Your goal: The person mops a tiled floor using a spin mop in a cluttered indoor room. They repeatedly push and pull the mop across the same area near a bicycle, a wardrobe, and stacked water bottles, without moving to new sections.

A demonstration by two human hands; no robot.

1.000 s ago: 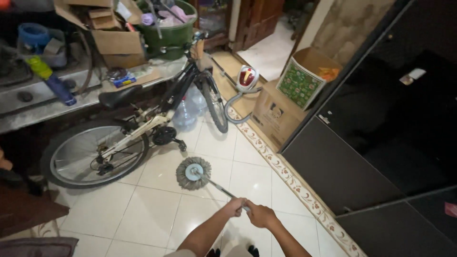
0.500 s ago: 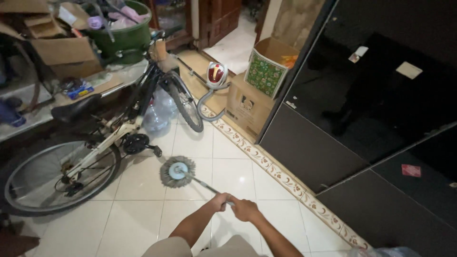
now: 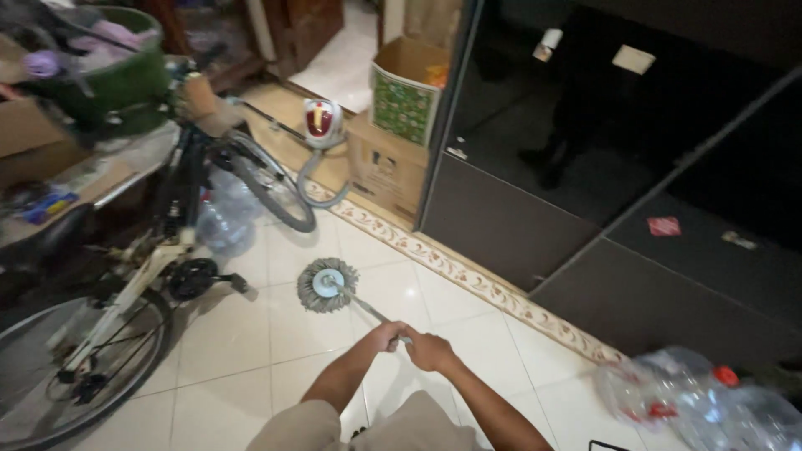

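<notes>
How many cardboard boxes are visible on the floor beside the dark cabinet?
2. A plain brown cardboard box sits on the floor against the cabinet's left edge, and an open box with a green patterned side rests on top of it. Others may be hidden behind.

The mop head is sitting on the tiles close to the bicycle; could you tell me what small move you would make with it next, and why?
Probably a short pull of the mop head back toward the feet. Both hands, left hand and right hand, grip the handle, and the head lies flat on the white tiles, with the bicycle pedal just to its left, so pushing that way risks a snag.
</notes>
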